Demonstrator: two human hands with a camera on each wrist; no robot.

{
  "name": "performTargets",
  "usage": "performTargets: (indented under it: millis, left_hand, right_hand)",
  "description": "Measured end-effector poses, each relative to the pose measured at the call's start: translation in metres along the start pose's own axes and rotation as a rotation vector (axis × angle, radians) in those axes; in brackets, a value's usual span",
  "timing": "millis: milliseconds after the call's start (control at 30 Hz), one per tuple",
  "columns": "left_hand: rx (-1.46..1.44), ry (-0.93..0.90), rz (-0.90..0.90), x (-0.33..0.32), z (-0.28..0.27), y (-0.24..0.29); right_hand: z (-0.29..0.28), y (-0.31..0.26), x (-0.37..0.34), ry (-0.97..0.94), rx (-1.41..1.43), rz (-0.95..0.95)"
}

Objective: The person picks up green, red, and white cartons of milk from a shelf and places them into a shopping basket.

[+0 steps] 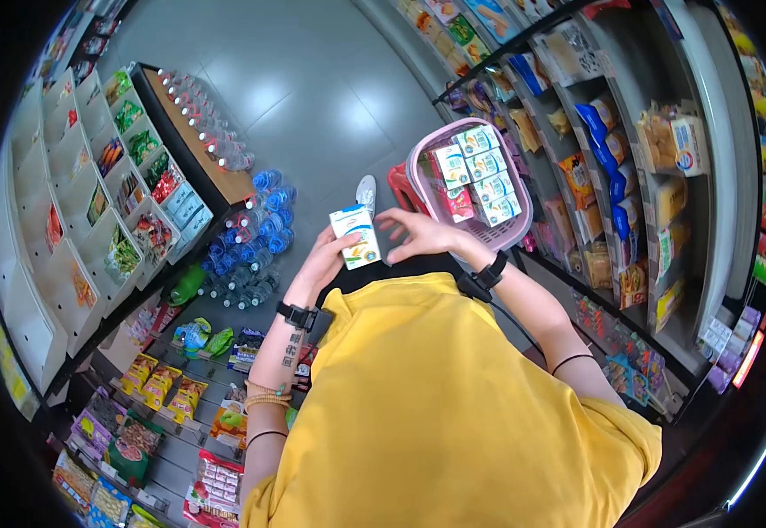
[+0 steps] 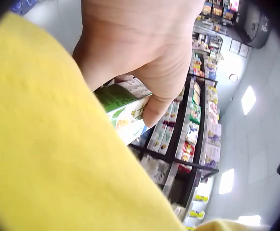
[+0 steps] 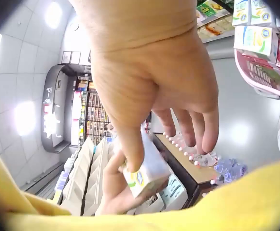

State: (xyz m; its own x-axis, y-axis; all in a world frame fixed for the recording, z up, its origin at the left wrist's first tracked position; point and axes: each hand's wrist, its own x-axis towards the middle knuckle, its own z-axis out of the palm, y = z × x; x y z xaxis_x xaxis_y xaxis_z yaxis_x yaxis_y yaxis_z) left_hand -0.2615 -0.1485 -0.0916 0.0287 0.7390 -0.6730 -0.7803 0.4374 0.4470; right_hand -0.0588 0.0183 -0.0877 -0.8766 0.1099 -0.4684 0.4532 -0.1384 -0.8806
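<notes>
Carton point(image 1: 362, 251) is gripped in the fingers of the left hand point(image 1: 319, 258), left of the pink basket point(image 1: 526, 202); the right hand point(image 1: 423, 236) is loosely spread, nothing gripped, though thumb contact can't really be told. If the left grip gets loosened too early, it could easily be dropped on the floor point(image 1: 326, 141)

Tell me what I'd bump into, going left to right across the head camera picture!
White bins → blue water bottles → left hand holding a white carton → right hand → pink basket → see-through bag of tan food.
</notes>
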Motion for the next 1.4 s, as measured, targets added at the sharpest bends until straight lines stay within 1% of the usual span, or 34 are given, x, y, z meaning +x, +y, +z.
performTargets:
  millis: [33, 67, 100, 133, 167, 200, 233, 267, 300, 333, 367, 400, 433, 500, 600, 667, 700, 733, 833, 933, 1000, 1033, 1067, 1167, 1200, 1267, 1300, 1367, 1400]
  left_hand:
    - [0.029, -0.065, -0.006, 0.007, 0.011, -0.005]
    - [0.065, -0.088, -0.024, 0.013, 0.022, -0.01]
    - [0.099, -0.108, -0.041, 0.015, 0.038, -0.01]
    - [0.131, -0.129, -0.065, 0.017, 0.052, -0.011]
    - [0.182, -0.147, -0.1, 0.024, 0.05, -0.017]
    - [0.289, -0.166, -0.073, 0.028, 0.051, -0.019]
    - [0.397, -0.186, -0.041, 0.032, 0.052, -0.02]
    - [0.513, -0.157, 0.018, 0.037, 0.043, -0.025]
    - [0.684, -0.038, -0.005, 0.039, 0.035, -0.024]
    - [0.742, 0.057, 0.006, 0.041, 0.025, -0.024]
    - [0.798, 0.153, 0.022, 0.043, 0.011, -0.026]
    - [0.81, 0.211, 0.051, 0.05, -0.016, -0.033]
    - [0.82, 0.269, 0.079, 0.061, -0.059, -0.047]
    - [0.765, 0.392, 0.021, 0.06, -0.108, -0.057]
    - [0.852, 0.522, -0.018, 0.047, -0.184, -0.084]
    - [0.985, 0.533, -0.125, 0.028, -0.228, -0.094]
    - [1.087, 0.602, -0.099, 0.023, -0.267, -0.109]
    - [1.189, 0.673, -0.074, 0.016, -0.294, -0.123]
    - [1.278, 0.763, -0.191, -0.036, -0.247, -0.11]
    - [1.306, 0.787, -0.167, -0.057, -0.247, -0.114]
    - [1.262, 0.783, -0.178, -0.06, -0.249, -0.114]
    - [1.239, 0.778, -0.18, -0.058, -0.249, -0.113]
    - [1.229, 0.786, -0.146, -0.058, -0.249, -0.113]
    - [1.137, 0.801, -0.145, -0.051, -0.253, -0.106]
    - [1.134, 0.79, -0.111, -0.051, -0.248, -0.102]
    - [1.126, 0.767, -0.047, -0.051, -0.231, -0.095]
    - [1.123, 0.774, -0.044, -0.05, -0.231, -0.094]
    - [1.118, 0.785, -0.038, -0.046, -0.233, -0.095]
    - [1.126, 0.787, -0.049, -0.043, -0.237, -0.097]
  right_hand:
    - [0.008, -0.004, -0.003, -0.023, 0.016, 0.0]
    - [0.014, 0.008, -0.002, -0.053, 0.298, 0.016]
    - [0.023, 0.018, -0.007, 0.074, 0.501, -0.076]
    - [0.022, 0.025, -0.015, 0.096, 0.544, -0.068]
    - [0.017, 0.033, -0.025, 0.119, 0.589, -0.061]
    - [0.012, 0.049, -0.036, 0.16, 0.522, -0.025]
    - [0.008, 0.048, -0.051, 0.236, 0.535, 0.002]
    - [0.004, 0.064, -0.062, 0.347, 0.515, 0.037]
    - [0.002, 0.081, -0.073, 0.457, 0.495, 0.074]
    - [-0.003, 0.089, -0.086, 0.558, 0.451, 0.136]
    - [-0.011, 0.096, -0.097, 0.658, 0.405, 0.198]
    - [-0.015, 0.128, -0.102, 0.743, 0.346, 0.202]
    - [-0.02, 0.147, -0.108, 0.792, 0.336, 0.293]
    - [-0.029, 0.172, -0.115, 0.744, 0.407, 0.418]
    - [-0.027, 0.173, -0.111, 0.792, 0.59, 0.385]
    - [-0.026, 0.181, -0.1, 0.812, 0.721, 0.345]
    - [-0.026, 0.185, -0.095, 0.82, 0.786, 0.325]
    - [-0.026, 0.187, -0.092, 0.833, 0.818, 0.32]
    - [-0.03, 0.209, -0.082, 0.844, 0.912, 0.284]
    - [-0.034, 0.226, -0.076, 0.81, 0.948, 0.212]
    - [-0.034, 0.232, -0.074, 0.801, 0.972, 0.164]
    - [-0.034, 0.23, -0.074, 0.793, 0.979, 0.162]
    - [-0.036, 0.228, -0.075, 0.787, 0.985, 0.16]
    - [-0.037, 0.231, -0.075, 0.765, 0.997, 0.16]
    - [-0.037, 0.233, -0.074, 0.757, 0.999, 0.162]
    - [-0.035, 0.233, -0.072, 0.781, 1.008, 0.185]
    - [-0.036, 0.234, -0.07, 0.795, 1.012, 0.197]
    - [-0.032, 0.249, -0.06, 0.898, 0.99, 0.198]
    - [-0.029, 0.247, -0.057, 0.958, 0.969, 0.188]
